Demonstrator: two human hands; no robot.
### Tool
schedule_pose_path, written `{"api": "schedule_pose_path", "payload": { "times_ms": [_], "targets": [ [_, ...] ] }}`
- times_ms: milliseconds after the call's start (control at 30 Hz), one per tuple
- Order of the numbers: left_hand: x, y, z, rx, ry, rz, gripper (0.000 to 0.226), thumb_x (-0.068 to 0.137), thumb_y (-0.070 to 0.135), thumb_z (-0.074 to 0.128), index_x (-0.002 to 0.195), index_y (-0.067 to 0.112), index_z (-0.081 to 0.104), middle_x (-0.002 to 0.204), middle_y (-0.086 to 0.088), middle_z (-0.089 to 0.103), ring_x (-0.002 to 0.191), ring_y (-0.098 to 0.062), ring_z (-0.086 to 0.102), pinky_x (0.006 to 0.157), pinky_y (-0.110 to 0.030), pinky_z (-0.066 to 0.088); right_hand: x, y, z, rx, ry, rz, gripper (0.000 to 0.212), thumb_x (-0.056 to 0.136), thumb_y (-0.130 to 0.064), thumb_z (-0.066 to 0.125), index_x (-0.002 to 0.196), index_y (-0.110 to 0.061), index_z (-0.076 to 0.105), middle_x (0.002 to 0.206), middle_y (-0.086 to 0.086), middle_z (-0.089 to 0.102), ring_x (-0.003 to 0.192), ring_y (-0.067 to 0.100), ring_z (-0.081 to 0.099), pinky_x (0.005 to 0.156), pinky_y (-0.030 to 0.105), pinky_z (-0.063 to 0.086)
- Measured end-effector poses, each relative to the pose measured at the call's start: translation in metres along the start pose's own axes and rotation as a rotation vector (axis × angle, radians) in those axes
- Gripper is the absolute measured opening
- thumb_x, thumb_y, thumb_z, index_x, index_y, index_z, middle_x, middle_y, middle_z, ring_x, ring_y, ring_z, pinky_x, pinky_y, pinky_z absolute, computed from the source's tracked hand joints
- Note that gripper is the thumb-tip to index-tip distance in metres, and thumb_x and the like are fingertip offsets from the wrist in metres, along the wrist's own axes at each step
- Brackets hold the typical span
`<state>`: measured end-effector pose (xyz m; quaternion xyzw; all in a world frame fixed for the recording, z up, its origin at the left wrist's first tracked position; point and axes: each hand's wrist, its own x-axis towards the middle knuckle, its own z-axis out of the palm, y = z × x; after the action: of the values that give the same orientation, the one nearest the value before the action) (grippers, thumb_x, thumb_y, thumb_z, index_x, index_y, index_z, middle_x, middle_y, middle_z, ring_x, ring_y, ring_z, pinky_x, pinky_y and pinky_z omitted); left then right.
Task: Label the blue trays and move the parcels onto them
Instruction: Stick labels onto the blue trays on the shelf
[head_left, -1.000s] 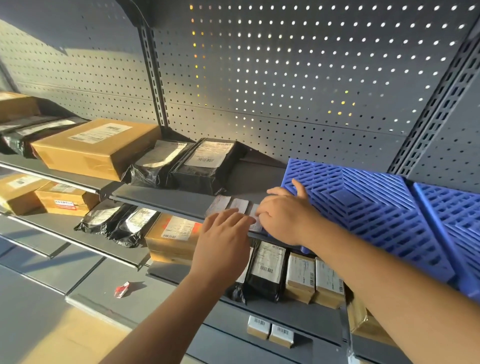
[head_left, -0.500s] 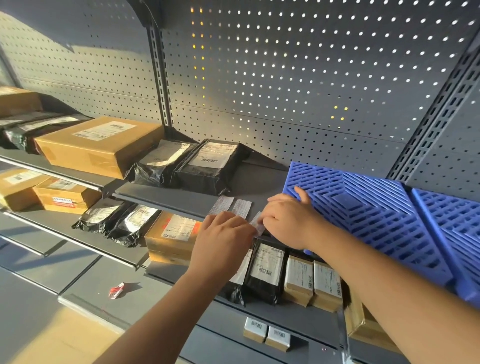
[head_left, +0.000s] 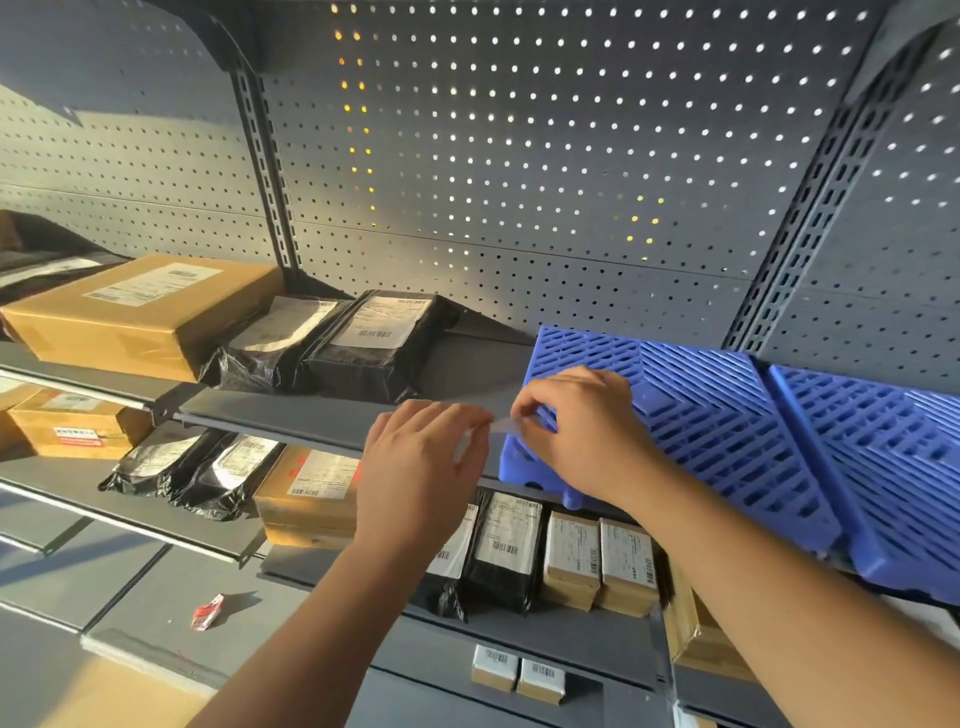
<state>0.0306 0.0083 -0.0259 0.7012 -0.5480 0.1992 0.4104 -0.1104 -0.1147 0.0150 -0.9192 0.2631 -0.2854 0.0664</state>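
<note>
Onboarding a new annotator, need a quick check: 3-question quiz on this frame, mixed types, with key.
1. Multiple choice: what do the left hand and right hand pinch between them? A) a label strip B) a black parcel C) a marker pen
2. True or false: a parcel already lies on the near blue tray.
3. Fill in: the two black parcels lie between the cardboard box and the ___.

Key: 1 A; 2 false; 3 near blue tray.
</note>
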Motion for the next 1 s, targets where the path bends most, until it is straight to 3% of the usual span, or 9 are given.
{"api": "schedule_pose_path", "payload": {
  "times_ms": [100, 267, 467, 667, 1000],
  "targets": [
    [0.005, 0.017, 0.007, -0.046, -0.014, 0.010, 0.023, 0.092, 0.034, 0.055, 0.095, 0.024, 0.075, 0.092, 0.011, 0.074, 0.089, -0.017, 0.065, 0.080, -0.034, 0.044, -0.012, 0.015, -0.013, 0.011, 0.076, -0.003, 0.014, 0.078, -0.018, 0.076, 0.074, -0.031, 0.069, 0.060, -0.023, 0.047, 0.072, 0.013, 0.050, 0.076, 0.042, 0.043],
    [0.010, 0.057, 0.029, -0.147, -0.021, -0.013, 0.011, 0.088, 0.024, 0.068, 0.096, 0.021, 0.075, 0.089, 0.009, 0.074, 0.083, -0.018, 0.066, 0.075, -0.033, 0.049, -0.044, 0.044, -0.044, -0.038, 0.132, 0.042, 0.008, 0.084, -0.025, 0.074, 0.085, -0.032, 0.071, 0.075, -0.015, 0.066, 0.081, 0.017, 0.056, 0.079, 0.039, 0.036],
    [0.007, 0.124, 0.069, -0.210, -0.105, 0.058, 0.018, 0.092, 0.034, 0.063, 0.100, 0.024, 0.075, 0.088, 0.011, 0.074, 0.082, -0.017, 0.067, 0.075, -0.043, 0.054, -0.095, 0.092, -0.090, -0.068, 0.184, 0.086, 0.007, 0.085, -0.024, 0.072, 0.089, -0.030, 0.072, 0.076, -0.016, 0.066, 0.082, 0.018, 0.058, 0.077, 0.043, 0.043],
    [0.001, 0.214, 0.107, -0.273, -0.136, 0.111, 0.025, 0.092, 0.037, 0.056, 0.096, 0.023, 0.076, 0.088, 0.011, 0.074, 0.084, -0.016, 0.066, 0.077, -0.044, 0.053, -0.157, 0.153, -0.146, -0.102, 0.208, 0.166, 0.009, 0.085, -0.021, 0.075, 0.090, -0.028, 0.071, 0.077, -0.014, 0.064, 0.085, 0.018, 0.055, 0.077, 0.033, 0.024],
    [-0.013, 0.346, 0.165, -0.296, -0.124, 0.170, 0.024, 0.093, 0.036, 0.056, 0.096, 0.021, 0.074, 0.084, 0.010, 0.071, 0.081, -0.017, 0.062, 0.071, -0.044, 0.052, -0.235, 0.253, -0.225, -0.131, 0.229, 0.202, 0.008, 0.086, -0.023, 0.073, 0.087, -0.030, 0.069, 0.076, -0.014, 0.063, 0.085, 0.020, 0.055, 0.075, 0.039, 0.035]
  ]
}}
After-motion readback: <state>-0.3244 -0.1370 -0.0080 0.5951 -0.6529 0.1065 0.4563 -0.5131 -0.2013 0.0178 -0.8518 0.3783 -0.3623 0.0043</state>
